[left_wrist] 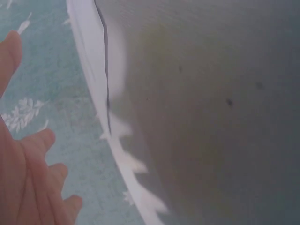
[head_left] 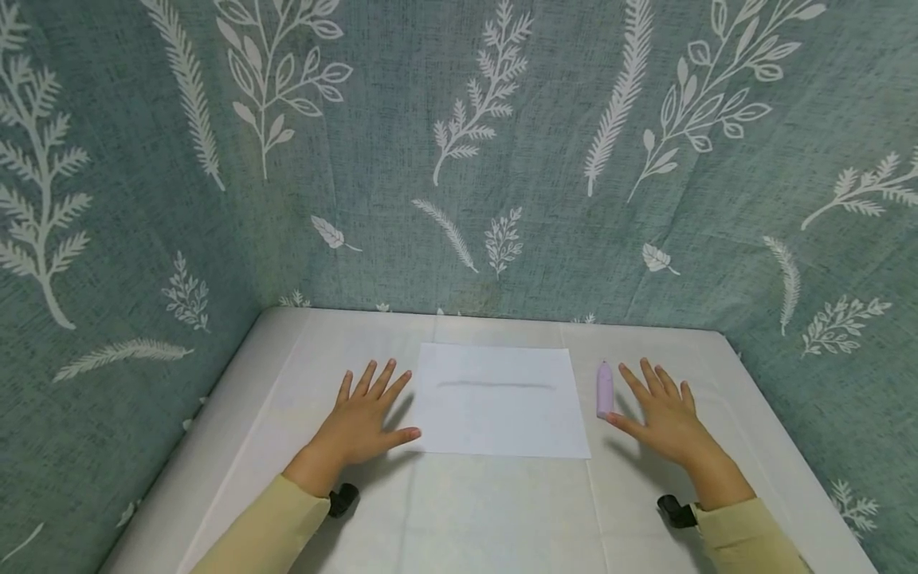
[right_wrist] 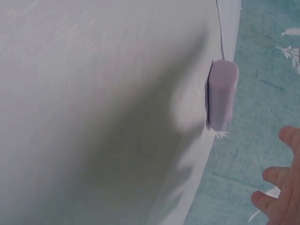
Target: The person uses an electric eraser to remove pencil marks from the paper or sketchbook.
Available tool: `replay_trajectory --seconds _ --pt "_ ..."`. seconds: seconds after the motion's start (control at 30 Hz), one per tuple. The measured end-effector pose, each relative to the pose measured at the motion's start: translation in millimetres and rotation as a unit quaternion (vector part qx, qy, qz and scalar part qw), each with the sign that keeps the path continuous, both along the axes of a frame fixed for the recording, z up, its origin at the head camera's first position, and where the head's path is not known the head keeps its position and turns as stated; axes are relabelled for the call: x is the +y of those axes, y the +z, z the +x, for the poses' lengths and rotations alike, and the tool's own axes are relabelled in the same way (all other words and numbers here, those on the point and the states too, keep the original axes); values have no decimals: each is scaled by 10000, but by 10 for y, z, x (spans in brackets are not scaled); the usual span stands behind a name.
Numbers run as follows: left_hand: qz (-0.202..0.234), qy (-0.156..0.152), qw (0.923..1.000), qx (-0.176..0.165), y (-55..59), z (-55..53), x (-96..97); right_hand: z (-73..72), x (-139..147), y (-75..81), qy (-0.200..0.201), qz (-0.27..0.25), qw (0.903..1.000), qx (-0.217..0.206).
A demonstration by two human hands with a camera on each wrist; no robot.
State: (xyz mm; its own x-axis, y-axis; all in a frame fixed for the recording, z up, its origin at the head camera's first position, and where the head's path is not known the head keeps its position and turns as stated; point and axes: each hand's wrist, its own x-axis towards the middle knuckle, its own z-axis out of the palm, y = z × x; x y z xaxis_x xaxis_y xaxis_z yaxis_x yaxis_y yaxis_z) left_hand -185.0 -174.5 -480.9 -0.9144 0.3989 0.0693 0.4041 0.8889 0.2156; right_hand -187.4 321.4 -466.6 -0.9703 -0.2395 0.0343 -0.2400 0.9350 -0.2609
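A white sheet of paper (head_left: 495,422) with a faint crease across its upper half lies flat on the white table. My left hand (head_left: 362,418) spreads its fingers beside the sheet's left edge and holds nothing. To the right of the paper lies a slim lilac object (head_left: 605,389), its narrow tip pointing away from me; the right wrist view shows its rounded blunt end (right_wrist: 224,75). Just right of it, my right hand (head_left: 667,422) has its fingers spread and its palm down. The right thumb is close to the lilac object's near end; whether they touch I cannot tell.
The white-covered table (head_left: 502,518) has rounded far corners. Green cloth (head_left: 387,199) with white leaf prints surrounds it at the back and both sides. A small black device (head_left: 344,501) sits at the left wrist, and another black device (head_left: 676,511) at the right wrist.
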Motion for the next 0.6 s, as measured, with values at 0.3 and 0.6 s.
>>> replay_trajectory --seconds 0.3,0.6 --pt "52 -56 9998 -173 -28 -17 86 -79 -89 -68 18 -253 9997 -48" --pt "-44 -118 9993 -362 -73 -78 176 -156 -111 -115 -1 -360 9992 -185"
